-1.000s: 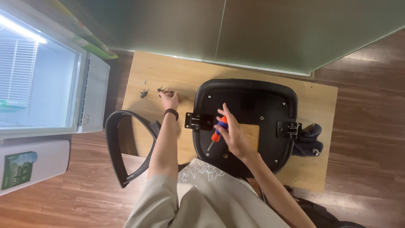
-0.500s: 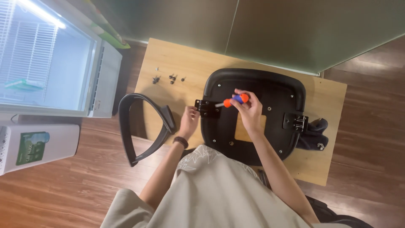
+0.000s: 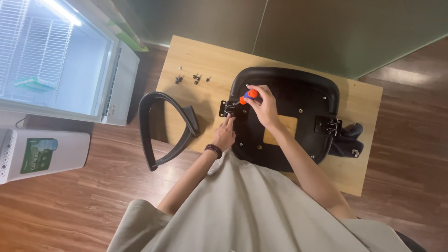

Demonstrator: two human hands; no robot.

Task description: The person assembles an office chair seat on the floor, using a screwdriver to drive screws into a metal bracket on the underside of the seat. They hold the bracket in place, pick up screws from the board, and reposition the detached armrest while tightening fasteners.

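Head view: at frame centre the right hand (image 3: 265,105) is closed around an orange-and-blue screwdriver (image 3: 247,96) over the black bracket (image 3: 229,108) on the upturned chair seat (image 3: 284,116). The left hand (image 3: 225,134) – fingers loosely extended, gripping nothing – touches that bracket. Loose screws (image 3: 193,78) lie upper left on the wooden board (image 3: 200,56).

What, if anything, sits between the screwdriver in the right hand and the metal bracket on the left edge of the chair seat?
Nothing visible blocks it. The right hand holds the orange-handled screwdriver right over the metal bracket on the black chair seat. The left hand rests just below the bracket, beside the tool's path, not across it.
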